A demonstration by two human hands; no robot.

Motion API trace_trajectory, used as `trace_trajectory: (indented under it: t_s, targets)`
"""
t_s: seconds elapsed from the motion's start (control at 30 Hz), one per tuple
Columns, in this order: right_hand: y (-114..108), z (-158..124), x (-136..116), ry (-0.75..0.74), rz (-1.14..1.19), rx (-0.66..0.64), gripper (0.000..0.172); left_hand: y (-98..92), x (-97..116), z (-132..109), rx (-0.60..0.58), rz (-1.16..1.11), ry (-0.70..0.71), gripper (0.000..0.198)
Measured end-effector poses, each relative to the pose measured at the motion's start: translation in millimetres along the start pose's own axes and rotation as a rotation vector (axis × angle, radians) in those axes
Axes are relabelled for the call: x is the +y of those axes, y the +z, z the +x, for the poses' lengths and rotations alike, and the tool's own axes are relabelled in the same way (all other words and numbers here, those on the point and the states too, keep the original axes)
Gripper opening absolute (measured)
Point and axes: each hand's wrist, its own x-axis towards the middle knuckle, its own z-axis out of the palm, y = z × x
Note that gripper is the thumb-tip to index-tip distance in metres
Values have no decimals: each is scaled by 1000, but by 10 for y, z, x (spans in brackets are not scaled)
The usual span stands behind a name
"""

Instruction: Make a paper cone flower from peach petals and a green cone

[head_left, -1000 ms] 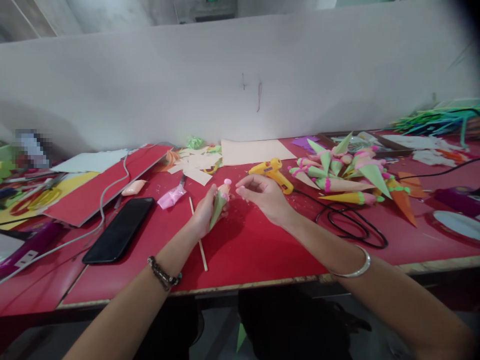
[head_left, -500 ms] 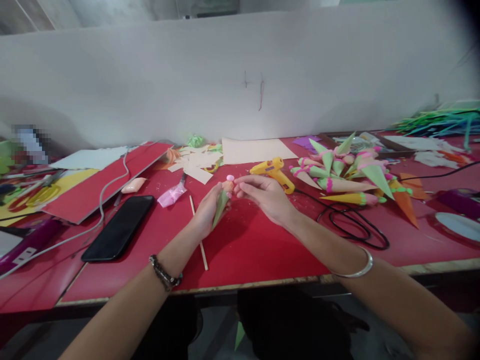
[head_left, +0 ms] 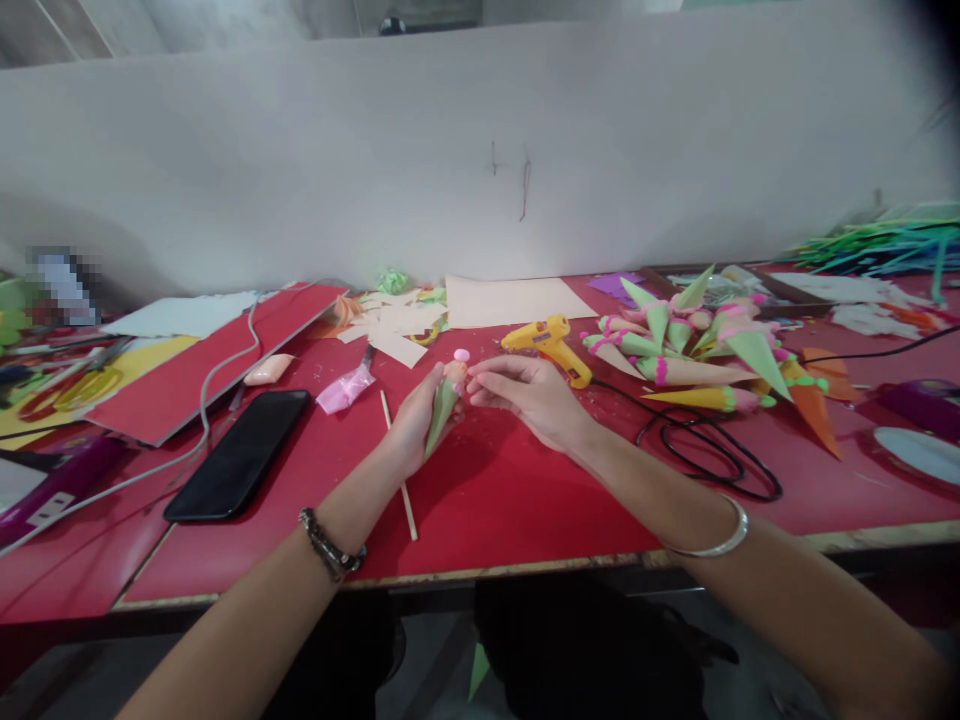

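My left hand (head_left: 411, 425) is wrapped around a small light-green paper cone (head_left: 442, 412), pointed end down. At its top is a peach, rounded filling, and a pink ball (head_left: 462, 355) sits above it. Close beside that top, on the right, my right hand (head_left: 534, 398) has its thumb and fingertips drawn together in a pinch. Whatever is between those fingertips is too small to make out. A yellow glue gun (head_left: 564, 357) lies just beyond my right hand, and a thin wooden stick (head_left: 409, 510) rests under my left wrist.
Several finished-looking paper cones (head_left: 694, 372) are piled at the right, near a coiled black cord (head_left: 705, 480). To the left lie a black phone (head_left: 240, 455), a pink wrapped packet (head_left: 345, 390) and a red board (head_left: 217, 365). Paper scraps (head_left: 401, 320) lie behind my hands.
The fingers of my right hand have shifted slightly and opened a little at the cone's top. My left hand keeps its hold on the cone.
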Motion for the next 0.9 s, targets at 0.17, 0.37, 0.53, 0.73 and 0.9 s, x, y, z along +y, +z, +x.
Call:
trace_trajectory:
  t_s: [0.17, 0.37, 0.53, 0.73, 0.9]
  targets:
    - [-40, 18, 7, -50, -40, 40, 16, -5, -6, 7, -33, -28, 5, 28]
    - [-32, 26, 21, -104, -25, 64, 10, 4, -14, 6, -46, -54, -2, 24]
    - [10, -1, -2, -154, -129, 53, 12, 25, -37, -15, -52, -33, -7, 25]
    - [24, -12, 3, -264, -341, 33, 12, 38, -106, -12, -200, -78, 38, 22]
    - [-2, 8, 79, -275, -433, 29, 13, 79, -135, -10, -215, -139, 46, 14]
